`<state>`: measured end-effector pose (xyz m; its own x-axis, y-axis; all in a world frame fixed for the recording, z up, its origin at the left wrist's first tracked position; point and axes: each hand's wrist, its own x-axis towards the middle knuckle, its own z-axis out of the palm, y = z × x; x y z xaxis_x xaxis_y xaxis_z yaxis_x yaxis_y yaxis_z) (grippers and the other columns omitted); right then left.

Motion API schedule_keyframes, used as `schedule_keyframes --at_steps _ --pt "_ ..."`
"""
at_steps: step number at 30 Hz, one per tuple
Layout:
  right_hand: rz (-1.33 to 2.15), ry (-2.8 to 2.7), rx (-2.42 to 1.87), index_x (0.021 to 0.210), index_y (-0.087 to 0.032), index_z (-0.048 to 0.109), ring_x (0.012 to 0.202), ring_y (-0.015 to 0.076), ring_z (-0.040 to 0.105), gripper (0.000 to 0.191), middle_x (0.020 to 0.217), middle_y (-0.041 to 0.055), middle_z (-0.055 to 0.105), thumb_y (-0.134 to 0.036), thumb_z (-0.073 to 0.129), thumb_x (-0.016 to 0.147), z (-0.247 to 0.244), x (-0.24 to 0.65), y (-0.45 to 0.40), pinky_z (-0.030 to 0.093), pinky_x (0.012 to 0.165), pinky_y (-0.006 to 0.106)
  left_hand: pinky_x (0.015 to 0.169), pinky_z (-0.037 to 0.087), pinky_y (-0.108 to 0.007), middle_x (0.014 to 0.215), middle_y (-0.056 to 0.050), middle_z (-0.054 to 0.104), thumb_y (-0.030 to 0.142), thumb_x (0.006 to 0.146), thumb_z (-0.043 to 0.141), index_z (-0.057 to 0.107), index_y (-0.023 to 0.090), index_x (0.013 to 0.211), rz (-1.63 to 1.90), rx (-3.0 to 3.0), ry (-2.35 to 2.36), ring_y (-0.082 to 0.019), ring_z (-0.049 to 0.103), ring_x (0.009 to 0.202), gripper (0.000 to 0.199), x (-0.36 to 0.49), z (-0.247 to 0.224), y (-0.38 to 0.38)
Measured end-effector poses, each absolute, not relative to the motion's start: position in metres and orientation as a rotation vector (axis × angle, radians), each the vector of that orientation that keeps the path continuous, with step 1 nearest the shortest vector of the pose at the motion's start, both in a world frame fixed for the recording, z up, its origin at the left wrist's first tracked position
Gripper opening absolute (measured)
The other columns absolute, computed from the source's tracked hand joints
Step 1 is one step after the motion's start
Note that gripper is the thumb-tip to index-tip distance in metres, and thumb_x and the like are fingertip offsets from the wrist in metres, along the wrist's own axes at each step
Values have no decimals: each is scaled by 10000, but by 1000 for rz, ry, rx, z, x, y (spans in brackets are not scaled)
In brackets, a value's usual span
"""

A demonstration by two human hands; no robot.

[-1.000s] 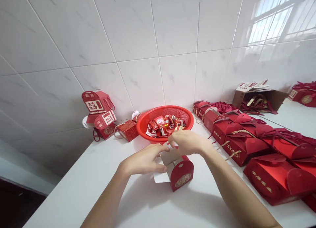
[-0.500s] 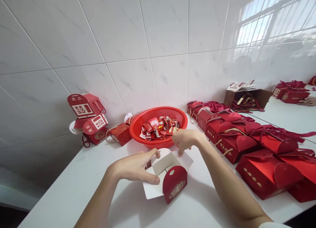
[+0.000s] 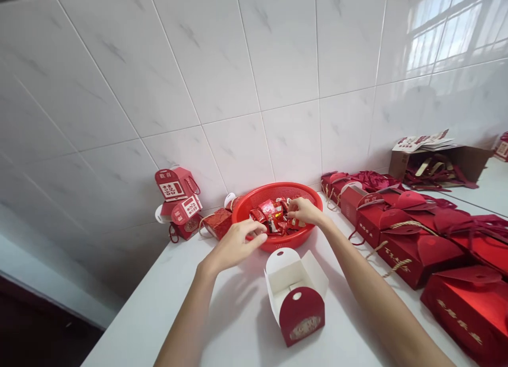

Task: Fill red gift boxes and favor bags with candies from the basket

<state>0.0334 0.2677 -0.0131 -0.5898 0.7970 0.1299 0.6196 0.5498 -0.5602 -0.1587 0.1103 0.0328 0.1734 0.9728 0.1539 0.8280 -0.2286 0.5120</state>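
Shifted off box (image 3: 302,313): left hand (image 3: 238,244), thumb and fingers apart, basket (image 3: 286,244) just beyond; right hand (image 3: 305,211), fingertips amid sweets (image 3: 273,214), pinch unclear.

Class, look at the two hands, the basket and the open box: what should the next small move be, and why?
Probably the right hand should pinch some wrapped packets and lift them clear of the red basket. Its fingertips are down among the packets, and the open box stands just in front, flaps spread and white inside showing.
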Motion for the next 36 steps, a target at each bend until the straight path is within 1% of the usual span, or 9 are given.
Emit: schedule_keyframes --at_steps 3,6,14,17,23,27,31,34,36 --pt "628 -2513 -1278 839 -165 669 881 226 671 95 873 76 725 -252 654 806 -15 29 268 438 685 266 952 492 -366 1089 -82 723 333 886 500 715 193 1018 496 2182 1855 -251 655 1011 289 -173 27 146" --pt "575 -2596 -1353 891 -178 680 975 278 668 174 970 100 722 -320 676 791 -15 27 265 441 710 296 1060 430 -351 1208 -100 695 224 860 511 690 190 1113 226 2116 2047 -265 597 1187 312 -184 17 191" --pt "511 -2694 -1402 1097 -182 657 1124 311 636 372 1196 132 687 -434 642 823 -12 25 261 468 797 336 745 541 -272 1281 -168 656 224 688 727 550 140 1302 64 1859 2082 -268 676 1038 645 -187 -11 271" --pt "498 -2695 -1394 1115 -186 650 1130 320 637 388 1219 129 683 -448 630 830 -14 24 262 473 818 353 604 519 -247 1147 -145 715 205 635 758 585 132 1232 128 1789 2078 -241 708 872 626 -191 -20 278" --pt "500 -2655 -1403 1115 -199 645 1132 330 634 357 1230 126 681 -437 619 850 -21 22 265 471 858 383 501 459 -223 660 5 683 107 587 718 674 147 849 389 1741 2010 -166 643 584 268 -202 -34 276" --pt "593 -2586 -1378 1109 -203 645 1152 356 622 353 1235 136 677 -408 659 822 -23 22 267 466 883 409 571 478 -215 662 19 674 81 633 617 688 157 762 688 1843 1911 -157 645 665 166 -202 -33 273" --pt "768 -2413 -1338 1112 -191 625 1143 378 620 430 1160 140 698 -386 746 748 -23 23 270 463 893 420 724 525 -237 765 -7 720 42 641 568 713 163 758 965 1933 1792 -162 667 786 222 -200 -31 275" --pt "973 -2211 -1290 1078 -193 612 1011 323 680 419 1060 111 717 -447 737 770 -23 24 274 502 802 361 813 526 -255 837 -16 732 -15 619 490 714 174 738 1154 1991 1727 -154 668 851 317 -198 -29 277" --pt "1151 -2051 -1238 1077 -191 589 844 256 715 406 1015 103 722 -542 599 873 -22 23 277 521 673 313 847 522 -268 858 -16 729 -33 612 462 721 182 740 1254 2028 1692 -153 664 874 360 -196 -28 276"
